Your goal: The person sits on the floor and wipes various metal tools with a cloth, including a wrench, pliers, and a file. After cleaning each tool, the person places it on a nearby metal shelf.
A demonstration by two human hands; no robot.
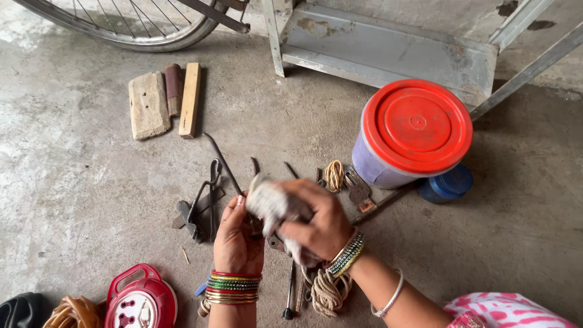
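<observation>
Grey cloth (271, 203), crumpled and blurred with motion, sits between both hands above the concrete floor (79, 182). The right hand (322, 222) is closed over the rag from the far side, fingers wrapped around it; the left hand (235, 234) is closed too, gripping the near end of what looks like a thin metal tool (274, 242) — most of it is hidden under the cloth, so its kind cannot be told. The rag and the tool are held just above a scatter of things on the floor: a pair of dark tongs (203, 203), a long bent rod (221, 161), a coil of yellow cord (334, 175), a screwdriver (289, 294) and a bundle of rope (328, 291) right under the wrists.

Wiping seems to be the step in hand. To do it well, I would judge that the left hand should keep the tool steady while the right draws the rag along its length with firm, even pressure — turning the piece now and then so every side is reached, and keeping fingers clear of any sharp edge.

Farther off stand a tub with a red lid (417, 124), a blue lid (448, 183) beside it, wooden blocks (149, 104), a red cord reel (141, 299) and a bicycle wheel (133, 27).
</observation>
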